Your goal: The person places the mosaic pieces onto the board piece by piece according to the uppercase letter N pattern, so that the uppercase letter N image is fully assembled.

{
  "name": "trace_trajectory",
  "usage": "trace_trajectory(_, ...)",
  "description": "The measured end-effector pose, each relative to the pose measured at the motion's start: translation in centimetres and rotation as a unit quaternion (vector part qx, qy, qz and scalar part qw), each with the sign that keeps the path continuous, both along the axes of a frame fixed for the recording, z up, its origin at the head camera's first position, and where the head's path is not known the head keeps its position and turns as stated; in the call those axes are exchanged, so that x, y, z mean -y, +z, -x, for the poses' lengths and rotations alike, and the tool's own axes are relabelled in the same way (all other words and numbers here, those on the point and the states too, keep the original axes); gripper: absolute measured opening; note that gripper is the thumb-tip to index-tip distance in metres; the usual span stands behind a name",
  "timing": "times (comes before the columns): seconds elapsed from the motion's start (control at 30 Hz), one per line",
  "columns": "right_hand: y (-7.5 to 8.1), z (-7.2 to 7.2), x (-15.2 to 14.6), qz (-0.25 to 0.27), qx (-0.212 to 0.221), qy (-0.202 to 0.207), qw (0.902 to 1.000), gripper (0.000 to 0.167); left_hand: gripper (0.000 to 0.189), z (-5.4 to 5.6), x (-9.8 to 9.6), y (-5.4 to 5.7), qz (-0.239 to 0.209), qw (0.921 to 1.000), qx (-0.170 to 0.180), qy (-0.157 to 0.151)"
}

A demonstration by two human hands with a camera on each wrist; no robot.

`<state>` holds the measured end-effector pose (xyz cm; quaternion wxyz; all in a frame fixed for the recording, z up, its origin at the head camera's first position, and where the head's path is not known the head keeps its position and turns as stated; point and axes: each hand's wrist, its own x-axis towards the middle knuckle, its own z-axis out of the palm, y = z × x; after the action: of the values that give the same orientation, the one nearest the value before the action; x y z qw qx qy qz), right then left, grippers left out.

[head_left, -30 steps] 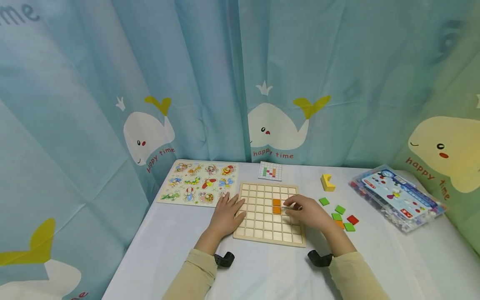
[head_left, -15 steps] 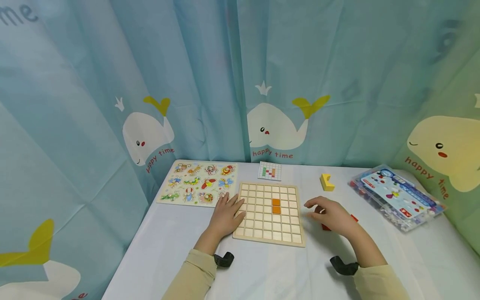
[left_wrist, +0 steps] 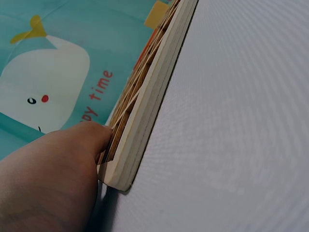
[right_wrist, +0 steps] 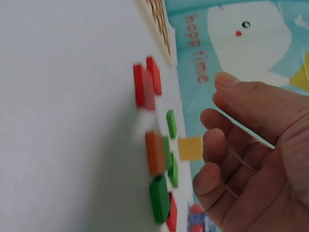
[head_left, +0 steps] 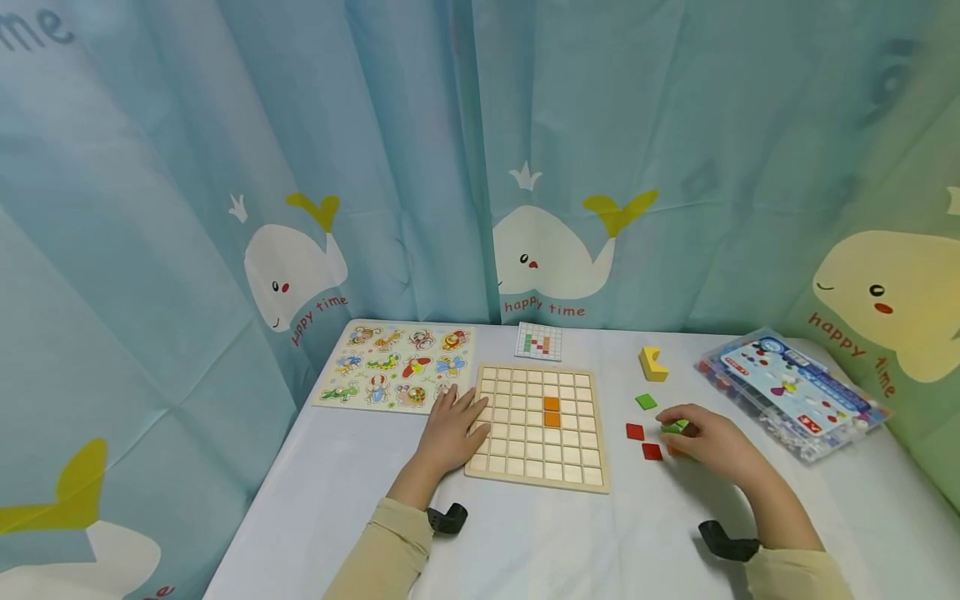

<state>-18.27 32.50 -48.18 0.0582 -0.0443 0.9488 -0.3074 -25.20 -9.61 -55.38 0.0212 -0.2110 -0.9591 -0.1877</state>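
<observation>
My left hand (head_left: 448, 429) rests on the left edge of a wooden grid board (head_left: 517, 450), fingers fairly straight. In the left wrist view its thumb (left_wrist: 94, 137) lies at the board's corner. Two orange square tiles (head_left: 552, 412) sit one behind the other in the board's cells. Over the loose tiles to the right hovers my right hand (head_left: 708, 437), fingers loosely bent and nothing between them. Beneath it are green tiles (head_left: 675, 427) and an orange tile (right_wrist: 155, 152), partly hidden in the head view. Two red tiles (head_left: 652, 452) lie just left of it.
An insect picture puzzle (head_left: 397, 367) lies at the back left. Behind the board is a small pattern card (head_left: 538, 342). A yellow block (head_left: 653, 365) and a lone green tile (head_left: 646, 402) lie right of it, with a clear plastic case (head_left: 795, 396) farther right.
My right hand has left the board near the orange tiles and moved right, over the loose tiles. Two red tiles now show. My left hand stays put.
</observation>
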Motion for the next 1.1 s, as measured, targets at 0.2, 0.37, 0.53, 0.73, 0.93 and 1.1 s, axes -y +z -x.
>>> trace_trajectory(0.2,-0.8,-0.1,-1.7,-0.003,-0.005,-0.001,1.0,0.032,0.054,-0.1,0.0,0.1,0.0,1.0,0.005,0.001)
trace_trajectory(0.37,-1.5,-0.2,-2.8,-0.012,0.016,-0.005,0.9998,0.03,0.053,-0.2,-0.1,0.3,-0.006,0.9999,0.009,0.0)
trace_trajectory(0.53,-1.7,-0.2,-3.4,-0.017,0.029,-0.007,0.9994,0.026,0.053,-0.1,-0.1,0.3,-0.005,1.0,0.007,0.0)
trace_trajectory(0.73,-1.8,-0.2,-3.5,-0.022,0.029,-0.003,0.9993,0.022,0.054,0.0,-0.1,0.0,-0.006,1.0,0.003,0.0)
trace_trajectory(0.93,-1.9,-0.3,-3.5,-0.025,0.019,0.007,0.9995,0.021,0.054,0.0,0.0,-0.2,-0.006,1.0,0.0,0.0)
trace_trajectory(1.1,-1.9,-0.2,-3.5,-0.03,0.018,0.016,0.9993,0.025,0.054,0.0,0.0,0.0,-0.007,1.0,0.003,0.001)
